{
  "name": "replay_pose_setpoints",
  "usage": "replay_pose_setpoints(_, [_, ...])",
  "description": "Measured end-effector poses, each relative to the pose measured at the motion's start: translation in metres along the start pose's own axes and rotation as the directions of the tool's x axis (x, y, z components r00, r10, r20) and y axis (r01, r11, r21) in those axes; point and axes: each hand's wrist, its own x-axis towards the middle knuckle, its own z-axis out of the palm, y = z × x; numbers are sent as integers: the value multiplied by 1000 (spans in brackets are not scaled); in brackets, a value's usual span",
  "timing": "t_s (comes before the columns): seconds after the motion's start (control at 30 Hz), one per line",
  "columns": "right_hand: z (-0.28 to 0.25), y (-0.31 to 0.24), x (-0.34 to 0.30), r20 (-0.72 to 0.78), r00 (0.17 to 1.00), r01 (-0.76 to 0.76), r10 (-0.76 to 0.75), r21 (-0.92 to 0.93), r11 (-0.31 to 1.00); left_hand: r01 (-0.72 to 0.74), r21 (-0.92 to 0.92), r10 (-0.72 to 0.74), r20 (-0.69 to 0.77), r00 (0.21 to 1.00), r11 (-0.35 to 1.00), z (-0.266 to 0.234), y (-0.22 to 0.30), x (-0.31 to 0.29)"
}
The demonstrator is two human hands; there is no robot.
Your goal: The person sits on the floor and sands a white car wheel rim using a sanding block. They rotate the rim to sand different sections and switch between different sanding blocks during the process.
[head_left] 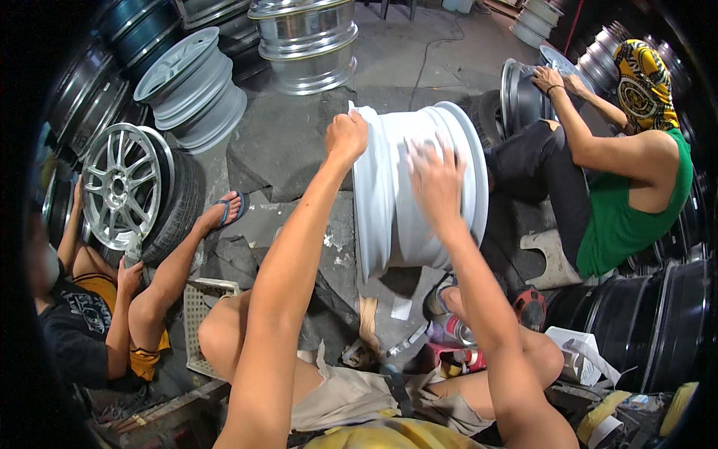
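One crate stands by the left knee. Just ahead stands one white rim, the left hand closed on its left edge, the right hand open, blurred, at its middle. Two co-workers flank it; beyond are one spoked wheel, one silver stack, one chrome stack.

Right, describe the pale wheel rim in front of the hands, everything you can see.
The wheel rim is pale grey-white, smooth and matt, apparently coated metal. Its broad barrel runs between stepped flanges; any spokes are hidden. It sits mid-view, axis left to right; its support is unclear. The left grip clasps the left flange's far end; the blurred right grip is over the barrel, contact uncertain.
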Motion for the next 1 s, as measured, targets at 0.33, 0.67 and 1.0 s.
replay_pose_setpoints(0.33, [8,6,16,70,997,-28,30,-21,999,0,-40,1,35,999,999,-3,11,-19])
replay_pose_setpoints(0.67, [-46,-73,-170,95,952,-288,290,-30,957,7,44,-7,-5,1000,999,-4,7,0])
replay_pose_setpoints(1.0, [76,-72,-410,937,283,-481,207,-48,875,-719,366,678,258,688,590,-18,22,-21])
